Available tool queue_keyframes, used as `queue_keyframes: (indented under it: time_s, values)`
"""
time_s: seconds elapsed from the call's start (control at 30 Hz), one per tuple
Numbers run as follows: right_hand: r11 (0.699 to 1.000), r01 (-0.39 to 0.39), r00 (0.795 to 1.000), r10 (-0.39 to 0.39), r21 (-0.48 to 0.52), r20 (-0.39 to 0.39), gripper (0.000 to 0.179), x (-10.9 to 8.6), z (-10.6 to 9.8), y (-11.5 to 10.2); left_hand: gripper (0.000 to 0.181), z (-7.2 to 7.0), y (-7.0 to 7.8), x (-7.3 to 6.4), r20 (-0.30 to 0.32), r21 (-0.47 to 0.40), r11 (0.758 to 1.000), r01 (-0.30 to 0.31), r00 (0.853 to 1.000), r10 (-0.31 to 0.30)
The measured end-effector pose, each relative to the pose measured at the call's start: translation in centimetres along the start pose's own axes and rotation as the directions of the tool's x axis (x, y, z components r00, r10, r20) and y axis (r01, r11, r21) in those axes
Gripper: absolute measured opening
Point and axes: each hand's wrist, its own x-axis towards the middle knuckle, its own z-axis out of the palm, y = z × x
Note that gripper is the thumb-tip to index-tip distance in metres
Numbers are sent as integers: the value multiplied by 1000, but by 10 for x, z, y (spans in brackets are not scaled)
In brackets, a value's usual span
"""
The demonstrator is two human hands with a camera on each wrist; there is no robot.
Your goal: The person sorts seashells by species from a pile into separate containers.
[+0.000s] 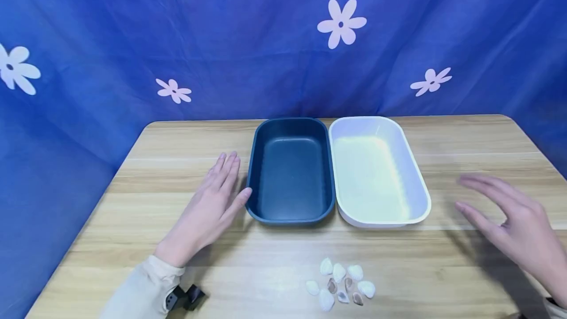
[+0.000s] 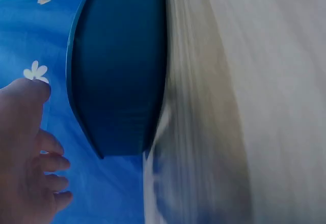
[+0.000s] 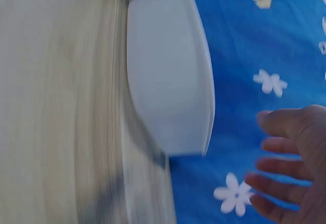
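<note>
My left hand is at the left side of a dark blue plastic tray, fingers extended, the thumb tip right at its rim. To the right of a white plastic tray, apart from it, my right hand hovers over the table with loosely bent fingers and nothing in them. Side by side, the two trays stand with their rims close together and nothing inside. Nearer to me lies a small group of seashells: several white shells and several smaller brown ones.
The wooden table has rounded far corners. Behind it hangs a blue curtain printed with white flowers. A black wrist device sits at my left sleeve.
</note>
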Motion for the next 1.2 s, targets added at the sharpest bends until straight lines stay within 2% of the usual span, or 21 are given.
queue_keyframes:
  time_s: [0.1, 0.17, 0.27, 0.33, 0.4, 0.5, 0.6, 0.73, 0.8, 0.93, 1.07, 1.2]
  values:
    - [986, 129, 991, -125, 104, -45, 35, -1, 4, -19, 67, 1, 5, 5, 8, -5, 1000, -23, 1000, 23]
    - [964, 204, 979, -195, 168, -67, 37, -2, 9, -32, 66, 2, 7, 8, 12, -14, 999, -37, 999, 37]
    - [921, 276, 960, -278, 275, -32, 30, -7, 21, -48, 67, 3, 11, 12, 23, -26, 999, -44, 999, 45]
    - [892, 288, 947, -320, 348, 35, 19, -14, 33, -56, 67, 5, 13, 14, 37, -39, 998, -41, 998, 43]
    - [869, 255, 934, -335, 424, 124, 16, -24, 46, -62, 68, 7, 14, 15, 51, -48, 998, -37, 998, 40]
    - [864, 145, 920, -297, 483, 255, 35, -38, 65, -70, 69, 10, 15, 16, 70, -60, 998, -30, 997, 34]
    - [867, 93, 915, -268, 489, 302, 41, -48, 81, -76, 69, 14, 16, 16, 75, -63, 998, -30, 997, 35]
    - [875, 117, 918, -276, 470, 285, 42, -56, 91, -80, 71, 20, 17, 16, 87, -74, 997, -30, 996, 36]
    - [889, 99, 918, -255, 447, 304, 43, -58, 92, -82, 72, 23, 17, 16, 93, -85, 996, -27, 995, 35]
    - [891, 82, 926, -234, 446, 297, 42, -64, 94, -84, 74, 26, 17, 16, 93, -108, 994, -23, 995, 33]
    - [873, 75, 937, -227, 481, 265, 40, -68, 101, -85, 75, 26, 14, 15, 78, -115, 993, -21, 997, 30]
    - [862, 70, 940, -226, 502, 256, 38, -69, 103, -84, 75, 28, 12, 13, 67, -122, 992, -23, 997, 32]
